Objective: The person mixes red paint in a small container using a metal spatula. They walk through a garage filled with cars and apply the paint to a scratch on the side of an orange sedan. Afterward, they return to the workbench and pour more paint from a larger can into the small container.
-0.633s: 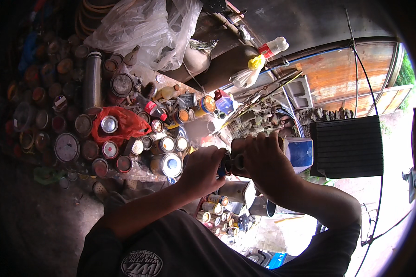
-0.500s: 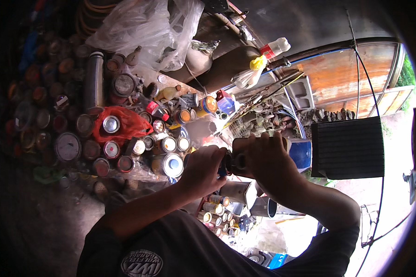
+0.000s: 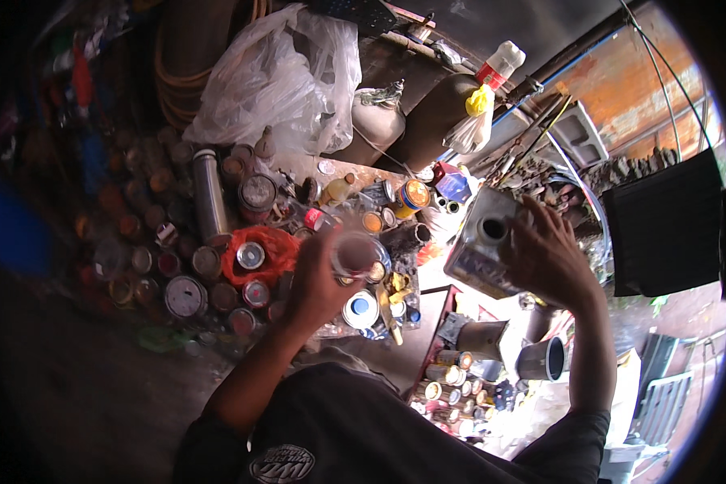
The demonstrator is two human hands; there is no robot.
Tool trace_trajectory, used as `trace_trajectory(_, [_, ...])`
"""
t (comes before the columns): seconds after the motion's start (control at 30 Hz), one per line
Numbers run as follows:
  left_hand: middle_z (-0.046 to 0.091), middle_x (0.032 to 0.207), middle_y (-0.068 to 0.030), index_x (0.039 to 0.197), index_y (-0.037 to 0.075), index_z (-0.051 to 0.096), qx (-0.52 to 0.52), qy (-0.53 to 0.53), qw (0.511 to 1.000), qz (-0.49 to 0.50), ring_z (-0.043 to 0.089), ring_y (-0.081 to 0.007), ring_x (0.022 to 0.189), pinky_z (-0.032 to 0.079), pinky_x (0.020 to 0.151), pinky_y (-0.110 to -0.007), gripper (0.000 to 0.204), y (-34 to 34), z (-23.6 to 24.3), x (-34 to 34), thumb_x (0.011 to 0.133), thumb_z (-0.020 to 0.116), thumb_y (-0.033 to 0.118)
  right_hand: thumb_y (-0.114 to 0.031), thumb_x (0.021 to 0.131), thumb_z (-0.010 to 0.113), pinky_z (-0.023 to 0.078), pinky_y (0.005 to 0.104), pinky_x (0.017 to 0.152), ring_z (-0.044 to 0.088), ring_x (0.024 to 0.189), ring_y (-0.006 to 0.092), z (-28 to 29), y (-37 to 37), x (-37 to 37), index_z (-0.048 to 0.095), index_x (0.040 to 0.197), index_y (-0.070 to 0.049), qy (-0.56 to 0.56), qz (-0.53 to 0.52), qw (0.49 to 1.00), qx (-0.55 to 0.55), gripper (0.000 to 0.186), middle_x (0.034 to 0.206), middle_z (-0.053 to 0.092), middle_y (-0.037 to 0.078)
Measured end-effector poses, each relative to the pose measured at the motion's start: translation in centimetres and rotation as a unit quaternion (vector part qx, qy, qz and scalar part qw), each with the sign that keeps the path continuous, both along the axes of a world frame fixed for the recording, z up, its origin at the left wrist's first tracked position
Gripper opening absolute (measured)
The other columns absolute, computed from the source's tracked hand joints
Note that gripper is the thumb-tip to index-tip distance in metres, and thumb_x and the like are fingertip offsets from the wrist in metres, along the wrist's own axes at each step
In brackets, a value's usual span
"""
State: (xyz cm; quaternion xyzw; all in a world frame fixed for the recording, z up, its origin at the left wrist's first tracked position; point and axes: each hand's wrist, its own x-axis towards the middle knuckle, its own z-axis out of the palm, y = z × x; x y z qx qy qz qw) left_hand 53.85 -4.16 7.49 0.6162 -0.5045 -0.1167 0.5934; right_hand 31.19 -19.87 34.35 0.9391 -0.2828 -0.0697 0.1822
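Note:
My left hand (image 3: 313,282) is wrapped round a small see-through cup (image 3: 355,255), blurred by motion, above the crowded bench. What the cup contains I cannot make out clearly. To the right, my right hand (image 3: 552,262) grips a rectangular metal can (image 3: 480,262) by its side, near the top. The can's round mouth (image 3: 494,229) is uncapped and faces up toward me. A gap separates cup and can. Below the cup stands a white-topped can with a blue cap (image 3: 360,308), and beside it lies a yellow-stained brush-like tool (image 3: 391,310).
Several paint cans and jars crowd the left, with a steel flask (image 3: 210,194) and a red plastic bag (image 3: 278,252) among them. A large clear plastic bag (image 3: 282,89) lies behind. More small cans (image 3: 452,387) and a grey bucket (image 3: 542,359) sit lower right.
My hands have moved apart, the cup to the left and the can to the right. The can, earlier tipped against the cup, now has its mouth up. The whole view has shifted.

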Motion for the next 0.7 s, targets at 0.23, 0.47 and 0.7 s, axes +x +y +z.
trace_trajectory(0.23, [0.056,0.138,-0.017,0.142,0.006,0.049,0.096,0.017,0.994,0.053,0.055,-0.0349,0.13,0.043,0.11,-0.047,0.085,2.0,-2.6,-2.1,0.068,0.09,0.008,-0.019,0.078,0.077,0.039,0.05,0.115,0.048,0.136,0.0401,-5.0,-15.0,1.1,0.047,0.15,-0.012,-0.196,0.061,0.979,0.005,0.079,0.147,0.049,0.018])
trace_trajectory(0.47, [0.054,0.141,-0.0175,0.145,0.004,0.046,0.13,-0.038,0.988,0.079,0.053,-0.0346,0.133,0.043,0.112,-0.046,0.089,2.9,-2.2,-3.3,0.067,0.09,0.004,-0.017,0.071,0.079,0.035,0.0564,0.117,0.043,0.14,0.0435,-18.5,-28.7,10.9,0.04,0.156,-0.016,-0.247,0.17,0.952,0.066,0.094,0.148,0.045,0.023])
trace_trajectory(0.7, [0.051,0.143,-0.0196,0.145,0.005,0.043,0.18,-0.065,0.972,0.14,0.051,-0.0354,0.136,0.042,0.114,-0.046,0.092,3.8,-4.3,-5.8,0.068,0.093,0.009,-0.02,0.08,0.073,0.03,0.0632,0.118,0.044,0.141,0.0407,-28.5,-33.7,17.1,0.031,0.161,-0.019,-0.158,0.165,0.968,0.103,0.091,0.151,0.044,0.019])
